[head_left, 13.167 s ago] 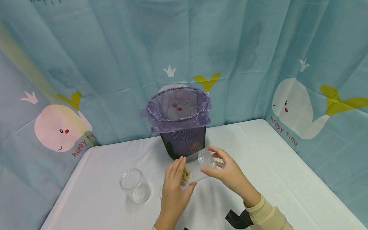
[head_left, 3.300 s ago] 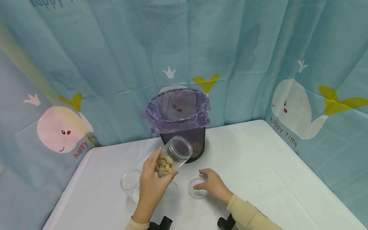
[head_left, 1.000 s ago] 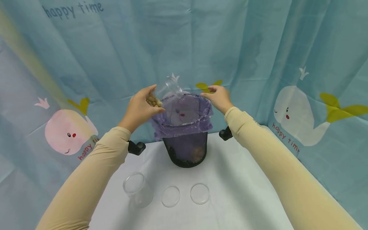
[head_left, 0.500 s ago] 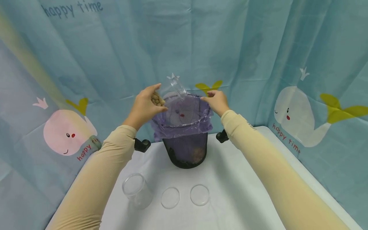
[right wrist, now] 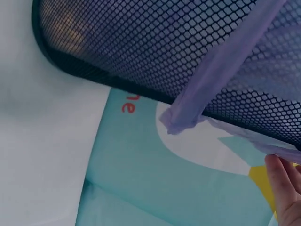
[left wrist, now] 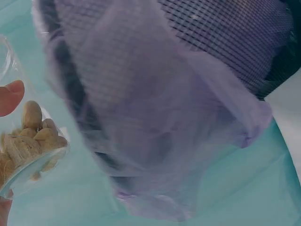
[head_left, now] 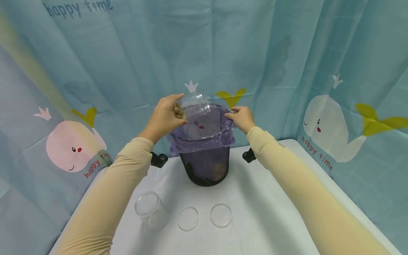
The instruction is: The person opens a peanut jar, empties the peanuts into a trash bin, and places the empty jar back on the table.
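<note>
In the head view my left hand (head_left: 167, 115) grips a clear jar (head_left: 195, 103) near its base. The jar lies tipped over the left of the bin's opening, its mouth to the right. Unshelled peanuts (left wrist: 30, 143) are gathered at its base end, seen through the wall in the left wrist view. A black mesh trash bin (head_left: 204, 166) with a purple liner bag (head_left: 204, 144) stands at the back of the table. My right hand (head_left: 243, 118) holds the bin's right rim between thumb and fingers; the right wrist view shows its fingertips (right wrist: 273, 162) against the liner edge.
A second clear jar (head_left: 152, 212), without a lid, stands on the white table (head_left: 255, 219) at front left. Two clear round lids lie flat beside it, a left lid (head_left: 188, 219) and a right lid (head_left: 221, 215). A blue curtain (head_left: 153, 53) hangs close behind the bin.
Both hands have gone from the table up to the bin. The jar, unlidded since the earliest frame, has tipped further toward level in the last half second. My right hand has lowered onto the rim.
</note>
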`<state>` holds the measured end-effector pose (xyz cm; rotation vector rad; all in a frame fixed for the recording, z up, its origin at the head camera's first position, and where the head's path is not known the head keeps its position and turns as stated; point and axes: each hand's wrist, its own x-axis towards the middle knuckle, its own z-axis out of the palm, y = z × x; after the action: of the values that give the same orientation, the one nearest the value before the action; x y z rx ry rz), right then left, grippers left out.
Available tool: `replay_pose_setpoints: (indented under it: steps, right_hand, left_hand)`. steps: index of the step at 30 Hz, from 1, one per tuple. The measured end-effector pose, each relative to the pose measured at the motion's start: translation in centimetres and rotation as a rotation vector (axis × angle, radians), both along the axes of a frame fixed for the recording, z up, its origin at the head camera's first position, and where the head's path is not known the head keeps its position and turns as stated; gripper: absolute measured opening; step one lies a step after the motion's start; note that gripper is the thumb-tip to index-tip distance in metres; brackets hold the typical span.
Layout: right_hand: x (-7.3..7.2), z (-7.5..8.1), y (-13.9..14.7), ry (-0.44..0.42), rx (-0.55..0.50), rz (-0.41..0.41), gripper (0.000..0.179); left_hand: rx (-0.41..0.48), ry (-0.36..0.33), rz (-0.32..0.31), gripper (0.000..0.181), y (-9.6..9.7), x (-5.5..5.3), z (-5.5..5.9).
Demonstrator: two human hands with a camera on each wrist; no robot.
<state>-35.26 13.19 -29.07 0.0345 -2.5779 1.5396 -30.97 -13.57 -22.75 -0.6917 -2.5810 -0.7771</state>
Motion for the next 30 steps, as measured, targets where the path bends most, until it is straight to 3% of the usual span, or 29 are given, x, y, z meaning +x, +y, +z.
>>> replay_pose_setpoints:
  steps: [3,5,10,13,20,26,30]
  right_hand:
    - [0.1,-0.3,-0.1,0.006,0.0,-0.005,0.046]
    - [0.2,-0.5,-0.3,0.014,-0.005,-0.016,0.043]
    - [0.5,-0.4,-0.8,0.036,0.019,-0.047,0.039]
    - [0.5,-0.3,-0.9,0.048,0.034,-0.052,0.038]
    - [0.5,-0.3,-1.1,0.036,0.06,-0.067,0.039]
    - [0.5,-0.4,-1.7,0.013,0.051,-0.044,0.039]
    - [0.4,-0.4,-1.8,0.004,0.041,-0.042,0.04]
  left_hand:
    - [0.007,0.043,0.005,0.086,0.3,0.1,0.4]
    - [-0.012,0.111,0.019,0.082,0.4,0.1,0.5]
    - [-0.197,0.256,-0.014,0.066,0.5,-0.2,-1.0]
    - [-0.27,0.245,-0.035,0.067,0.5,-0.1,-1.9]
    - [-0.151,0.433,-0.047,0.063,-0.1,-0.3,-1.3]
    - [-0.266,0.322,-0.05,0.061,-0.8,-0.1,-2.8]
    - [-0.184,0.387,-0.018,0.063,-1.0,0.0,-2.8]
